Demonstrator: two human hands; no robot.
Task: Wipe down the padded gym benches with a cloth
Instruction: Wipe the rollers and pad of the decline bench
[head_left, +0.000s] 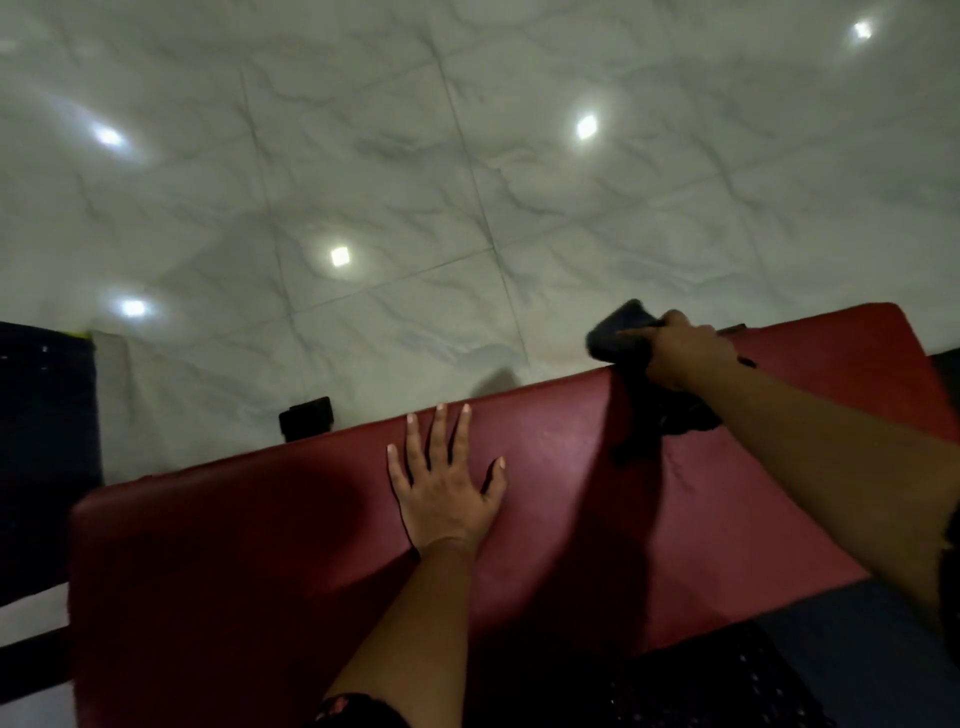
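Crumpled cloth (618, 335), smooth maroon bench (260, 545)

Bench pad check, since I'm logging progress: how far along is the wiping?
Done: nothing distinguishable on the red bench pad. In hand: the right hand grips the dark cloth at the pad's far edge; the left hand rests flat mid-pad. Left: likely the remaining surface.
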